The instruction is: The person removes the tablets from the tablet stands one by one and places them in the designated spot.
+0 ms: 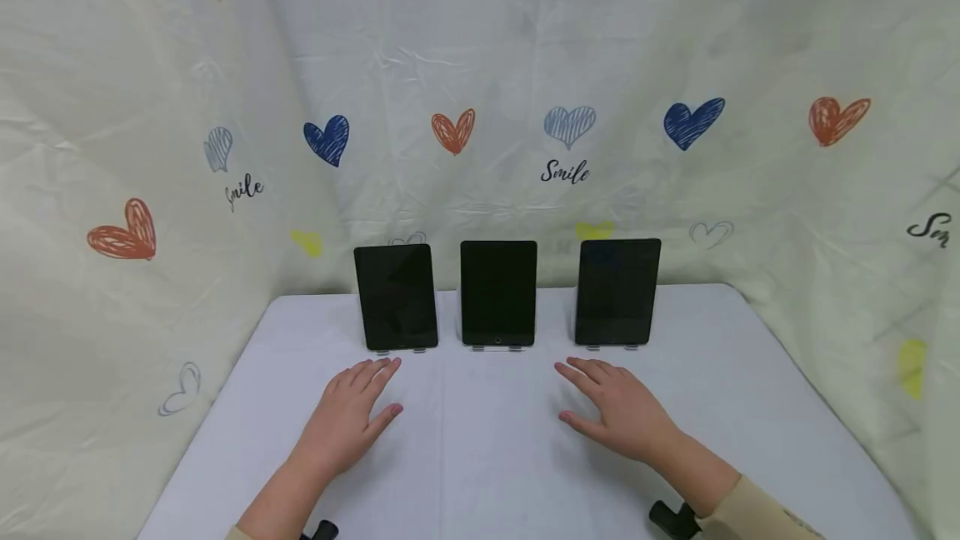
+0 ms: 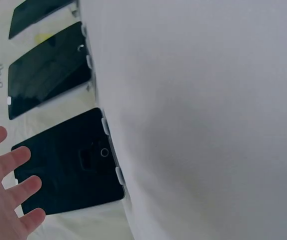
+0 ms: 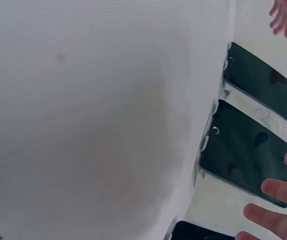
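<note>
Three dark-screened tablets stand in a row at the back of the white table, each leaning on a clear stand: a left tablet [image 1: 397, 297], a middle tablet [image 1: 498, 293] and a right tablet [image 1: 618, 292]. My left hand [image 1: 348, 411] hovers over the table in front of the left tablet, fingers spread and holding nothing. Across from it, my right hand [image 1: 622, 407] is held in front of the right tablet, its fingers also loosely spread with nothing in them. In the left wrist view, the left fingertips overlap the nearest tablet [image 2: 68, 162].
A white cloth covers the table [image 1: 480, 440]. Behind it hangs a pale curtain [image 1: 495, 48] printed with hearts and the word Smile. Black wrist straps show at both forearms, by beige sleeves [image 1: 757, 511].
</note>
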A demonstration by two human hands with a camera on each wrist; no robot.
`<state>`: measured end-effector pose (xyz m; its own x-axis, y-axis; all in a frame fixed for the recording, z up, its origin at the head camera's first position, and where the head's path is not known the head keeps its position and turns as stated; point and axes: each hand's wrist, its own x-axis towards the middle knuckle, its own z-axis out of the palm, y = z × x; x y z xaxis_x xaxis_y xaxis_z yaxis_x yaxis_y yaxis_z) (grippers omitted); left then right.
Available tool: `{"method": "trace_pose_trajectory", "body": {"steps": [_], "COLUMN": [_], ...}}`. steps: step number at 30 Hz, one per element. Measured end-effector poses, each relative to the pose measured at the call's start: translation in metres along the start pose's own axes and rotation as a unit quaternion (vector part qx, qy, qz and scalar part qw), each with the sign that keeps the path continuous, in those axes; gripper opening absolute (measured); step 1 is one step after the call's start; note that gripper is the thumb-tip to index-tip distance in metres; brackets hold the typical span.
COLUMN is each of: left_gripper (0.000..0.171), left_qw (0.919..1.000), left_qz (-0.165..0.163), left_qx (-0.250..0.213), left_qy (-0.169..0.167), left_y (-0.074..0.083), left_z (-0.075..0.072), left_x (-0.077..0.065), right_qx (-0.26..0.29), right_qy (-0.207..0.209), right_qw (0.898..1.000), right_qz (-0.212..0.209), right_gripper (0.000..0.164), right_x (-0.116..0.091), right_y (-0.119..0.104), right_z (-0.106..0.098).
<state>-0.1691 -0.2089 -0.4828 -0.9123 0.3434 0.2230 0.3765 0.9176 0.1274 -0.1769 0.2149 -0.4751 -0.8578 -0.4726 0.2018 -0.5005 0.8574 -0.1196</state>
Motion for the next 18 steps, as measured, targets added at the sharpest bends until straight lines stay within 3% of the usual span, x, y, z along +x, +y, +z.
{"method": "trace_pose_trajectory", "body": {"steps": [18], "left_gripper": [0.067], "left_qw": [0.9997], "left_qz": [0.015], "left_qx": [-0.01], "left_qy": [0.017], "left_y": [-0.011], "left_z": [-0.005], "left_x": [0.011], "right_qx": [0.001], "right_qy": [-0.007], "right_qw": [1.0], "right_qz": [-0.004], "right_gripper": [0.069], "right_x": [0.015], "right_y": [-0.006], "right_z": [-0.001]}}
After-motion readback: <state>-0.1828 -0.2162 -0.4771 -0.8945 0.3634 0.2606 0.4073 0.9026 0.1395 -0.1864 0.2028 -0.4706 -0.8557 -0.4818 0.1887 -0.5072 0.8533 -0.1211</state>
